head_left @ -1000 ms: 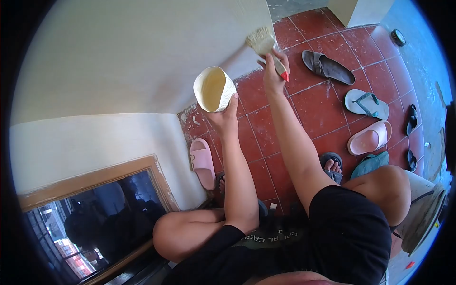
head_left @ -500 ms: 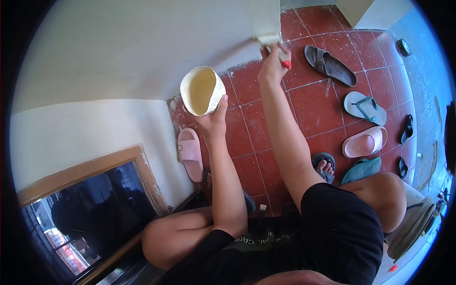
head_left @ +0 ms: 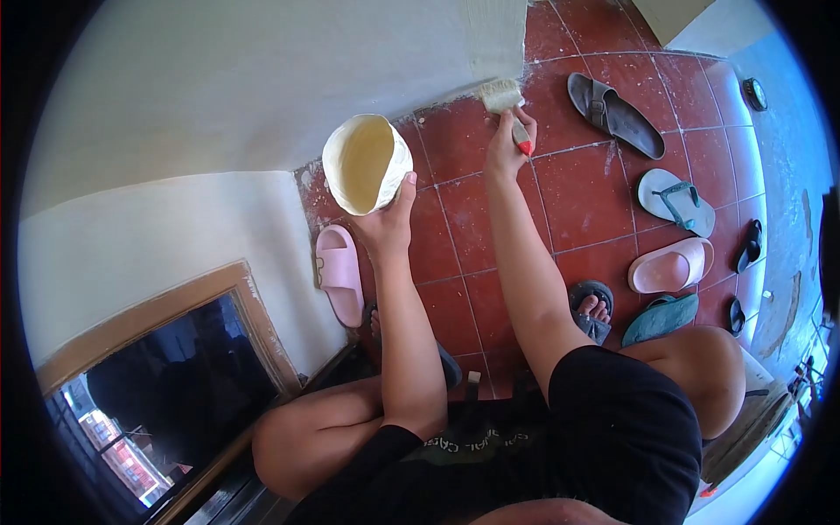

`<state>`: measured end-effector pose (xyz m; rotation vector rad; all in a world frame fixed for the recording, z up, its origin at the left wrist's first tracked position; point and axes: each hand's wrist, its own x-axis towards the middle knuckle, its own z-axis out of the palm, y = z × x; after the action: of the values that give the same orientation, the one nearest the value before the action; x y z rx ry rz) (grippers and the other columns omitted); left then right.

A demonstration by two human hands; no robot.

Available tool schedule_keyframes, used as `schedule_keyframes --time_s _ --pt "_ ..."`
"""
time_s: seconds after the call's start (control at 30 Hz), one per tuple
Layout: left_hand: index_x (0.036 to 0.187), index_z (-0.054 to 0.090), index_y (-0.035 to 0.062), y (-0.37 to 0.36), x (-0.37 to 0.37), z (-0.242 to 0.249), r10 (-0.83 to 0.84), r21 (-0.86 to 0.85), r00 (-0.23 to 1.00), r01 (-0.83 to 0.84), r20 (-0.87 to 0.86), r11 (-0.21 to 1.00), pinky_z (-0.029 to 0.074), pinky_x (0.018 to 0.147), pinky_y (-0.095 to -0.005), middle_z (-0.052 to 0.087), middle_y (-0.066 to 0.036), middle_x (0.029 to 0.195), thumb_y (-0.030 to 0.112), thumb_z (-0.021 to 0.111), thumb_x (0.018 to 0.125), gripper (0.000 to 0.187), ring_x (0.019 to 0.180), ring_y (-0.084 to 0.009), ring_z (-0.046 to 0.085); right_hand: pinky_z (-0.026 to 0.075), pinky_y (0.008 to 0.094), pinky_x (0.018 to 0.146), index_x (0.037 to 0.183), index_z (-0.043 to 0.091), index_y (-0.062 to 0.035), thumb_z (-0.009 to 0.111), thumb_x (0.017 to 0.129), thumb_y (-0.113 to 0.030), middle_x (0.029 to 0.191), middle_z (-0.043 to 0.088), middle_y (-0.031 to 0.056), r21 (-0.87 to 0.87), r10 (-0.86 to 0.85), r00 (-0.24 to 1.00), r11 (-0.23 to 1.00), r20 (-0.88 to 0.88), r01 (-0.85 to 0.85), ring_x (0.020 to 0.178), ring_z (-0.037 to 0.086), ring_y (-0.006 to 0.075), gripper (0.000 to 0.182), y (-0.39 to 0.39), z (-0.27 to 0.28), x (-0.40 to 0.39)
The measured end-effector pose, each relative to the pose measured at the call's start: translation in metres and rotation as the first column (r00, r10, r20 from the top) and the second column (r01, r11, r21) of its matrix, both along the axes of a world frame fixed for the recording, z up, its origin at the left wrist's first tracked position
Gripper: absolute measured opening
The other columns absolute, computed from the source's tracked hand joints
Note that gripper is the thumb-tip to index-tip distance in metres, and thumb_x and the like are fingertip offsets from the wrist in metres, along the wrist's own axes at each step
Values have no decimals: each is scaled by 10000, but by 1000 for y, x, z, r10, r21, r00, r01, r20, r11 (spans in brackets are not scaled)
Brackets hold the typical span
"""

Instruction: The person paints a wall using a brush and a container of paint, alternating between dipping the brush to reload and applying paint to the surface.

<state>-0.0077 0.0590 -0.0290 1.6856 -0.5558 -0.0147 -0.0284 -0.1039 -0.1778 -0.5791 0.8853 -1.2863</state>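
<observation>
My left hand is wrapped round a cream-coloured paint container, its open mouth tilted toward me and pale paint coating the inside. In my right hand is a paintbrush with a red-tipped handle. Its wide, paint-covered bristles point away from me, close to the foot of the pale wall. A strip of fresher-looking paint runs down the wall's edge just beyond the bristles.
Red tiles cover the floor. A pink slide lies by the left wall; to the right are a brown sandal, a grey flip-flop, a light pink slide and a teal slipper. A wood-framed dark pane stands lower left.
My right hand has drawn the brush back toward me, from the wall's edge down to near its foot. The container in my left hand has shifted slightly left.
</observation>
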Motion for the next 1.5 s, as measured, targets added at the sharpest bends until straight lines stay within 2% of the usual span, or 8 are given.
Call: schedule_keyframes --time_s 0.23,0.33,0.47,0.67,1.0,1.13,1.27,1.5 --pt "1282 421 -1 1 1 -3 -11 11 999 11 49 1000 495 889 -337 541 -114 1205 6 759 705 669 1048 -192 572 491 245 595 1027 526 12 573 860 -78 813 607 110 42 21 970 999 -243 -11 750 617 145 196 -14 -1 18" --pt "1294 403 0 -1 0 -2 -18 -51 1000 17 -23 999 499 888 -331 533 -117 1212 -11 757 698 693 1049 -193 571 535 284 674 1048 488 29 565 863 -54 942 592 143 -90 -57 905 996 -421 21 739 623 179 216 -22 -7 35" --pt "1300 393 1 1 0 -6 -13 -14 1000 13 -18 1000 501 888 -329 527 -116 1215 -19 752 698 701 1050 -191 569 485 256 612 1018 518 21 568 845 -90 829 581 79 45 -92 995 995 -46 94 714 574 142 212 -11 45 17" --pt "1287 413 3 -2 -2 -4 -42 11 999 42 -8 999 499 885 -329 542 -108 1199 -11 751 705 674 1038 -185 575 514 276 607 1035 506 24 559 851 -51 843 603 129 -17 -18 940 1000 -342 13 707 618 175 206 -20 -5 32" --pt "1302 428 8 -1 -2 -1 -85 12 995 86 -55 996 421 995 -345 514 -115 1279 9 759 716 672 1168 -208 513 442 247 610 1023 515 7 555 826 -49 870 585 121 120 -88 974 986 -211 115 759 552 116 209 -34 7 49" --pt "1180 529 2 -12 -5 2 -75 -85 995 69 -71 994 504 851 -325 622 -94 1089 39 761 713 522 977 -179 615 528 314 769 1089 475 -4 537 855 -57 1029 557 132 117 -105 978 989 178 85 899 583 174 248 -30 122 18" --pt "1185 528 5 -19 1 5 -91 -128 996 91 4 988 505 848 -326 623 -87 1080 67 773 713 536 965 -180 618 541 373 842 1114 446 -17 538 886 -55 1079 539 142 7 -91 947 996 307 94 931 589 210 248 -22 163 0" --pt "1248 472 9 -33 -3 24 -183 -191 983 182 14 965 464 917 -332 563 -81 1169 100 781 728 612 1059 -170 559 505 287 725 1059 472 -14 539 918 -66 992 576 124 -122 -85 995 988 45 90 860 593 165 165 -10 31 15"
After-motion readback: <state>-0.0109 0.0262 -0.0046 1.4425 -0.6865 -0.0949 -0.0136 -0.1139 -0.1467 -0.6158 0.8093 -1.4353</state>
